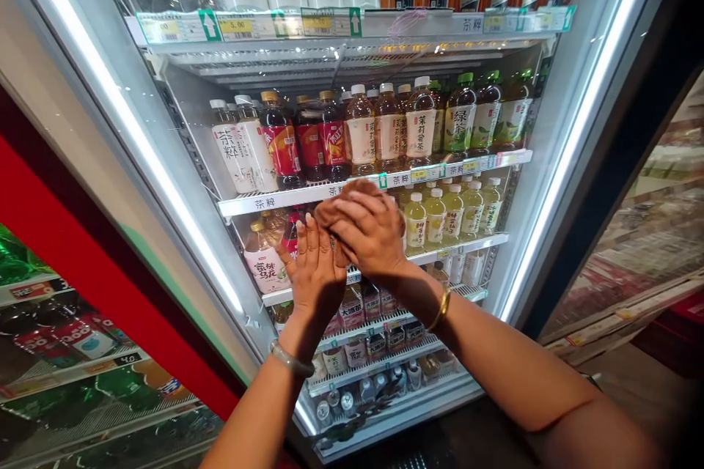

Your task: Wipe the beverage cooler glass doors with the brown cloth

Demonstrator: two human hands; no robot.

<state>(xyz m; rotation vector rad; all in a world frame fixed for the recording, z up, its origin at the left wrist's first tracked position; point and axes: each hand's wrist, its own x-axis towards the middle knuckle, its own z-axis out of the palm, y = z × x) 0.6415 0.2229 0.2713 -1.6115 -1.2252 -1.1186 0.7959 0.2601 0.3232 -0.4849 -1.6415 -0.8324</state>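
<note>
Brown cloth (330, 214), place: in front of the upper bottle shelf's front edge (275, 199), slightly left of that edge's middle and overlapping it in view.
Cloth to hands: directly under the right hand (372, 233); above and to the right of the left hand (317, 271). The right is nearer, lying over it.
Cloth axis: bunched, so no firm long axis; the visible upper margin slopes up from left to right past the right fingers.
Cloth appearance: plain brown, soft, folded and creased; a lower fold hangs between the two hands.
Right hand: fingers close together, bent over the cloth and holding it; thumb hidden.
Left hand: palm forward, fingers extended upward and slightly spread, beside the cloth's lower left margin. Contact with the cloth cannot be told.
Wrists: gold bangle (440, 310) on the right, pale bangle (291, 360) on the left.
Left of hands: pink-labelled peach oolong bottle (267, 264), at the left end of the lower shelf.
Right of hands: yellow drink bottles (416, 223), toward that shelf's right end.
Above hands: red-labelled dark bottles (283, 146).
</note>
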